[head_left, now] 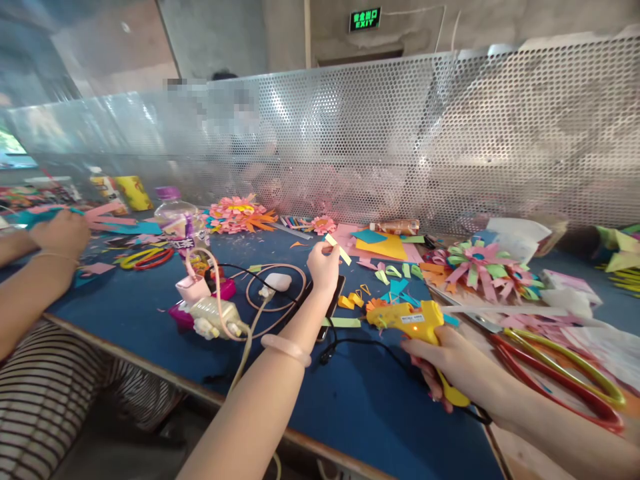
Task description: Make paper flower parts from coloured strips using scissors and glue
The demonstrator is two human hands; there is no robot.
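Note:
My left hand (323, 267) is raised over the blue table (360, 407) and pinches a short pale yellow paper strip (339, 249) between thumb and fingers. A pink bangle (286, 348) sits on that wrist. My right hand (450, 363) grips a yellow hot glue gun (410, 319), its nozzle pointing left near small orange paper loops (353, 300). A black cord (350, 343) runs from the gun across the table.
A paper flower (480, 267) and red and yellow scissors (555, 377) lie at right. A plastic bottle (174, 212), chargers and cables (215, 313) sit left of centre. Another person's arm (45, 260) works at far left. A perforated metal screen (400, 133) backs the table.

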